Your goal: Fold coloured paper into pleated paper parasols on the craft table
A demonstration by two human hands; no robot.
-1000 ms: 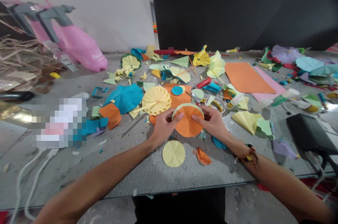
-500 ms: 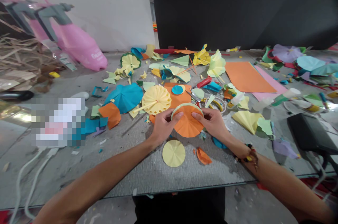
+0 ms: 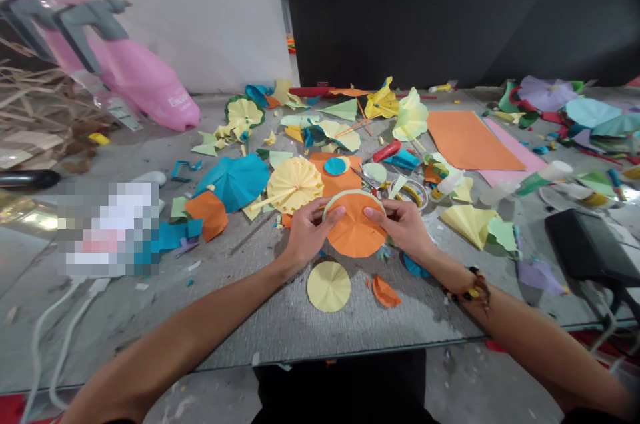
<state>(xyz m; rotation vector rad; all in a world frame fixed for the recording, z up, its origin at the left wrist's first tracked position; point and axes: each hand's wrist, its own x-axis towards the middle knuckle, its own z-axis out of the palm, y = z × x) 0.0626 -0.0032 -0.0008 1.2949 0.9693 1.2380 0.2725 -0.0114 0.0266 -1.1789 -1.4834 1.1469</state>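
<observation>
Left hand (image 3: 310, 232) and right hand (image 3: 400, 227) both closed on an orange pleated paper disc (image 3: 355, 231), one at each side, with thumbs across its face. The disc sits between the hands, above the desk (image 3: 280, 324) and tilted toward the camera; a pale yellow-green rim shows along its far edge. Contact with the desk: cannot tell.

Nearest the hands: a yellow pleated paper disc (image 3: 329, 286) lies flat just below the held disc, and an orange paper scrap (image 3: 385, 292) lies beside it. A yellow pleated fan (image 3: 295, 185) with a paper stick lies just beyond the left hand. Scissors (image 3: 363, 175) and a roll of tape (image 3: 407, 194) lie beyond the right hand.

Further out: a teal paper umbrella (image 3: 233, 182), an orange sheet (image 3: 470, 141) overlapping a pink sheet (image 3: 515, 157), and a black device (image 3: 583, 244). A beaded bracelet (image 3: 475, 291) circles the right wrist.

Labels: a pink spray bottle (image 3: 150, 94) carries white lettering, not reliably legible. One object (image 3: 107, 227) is pixelated and cannot be identified.
</observation>
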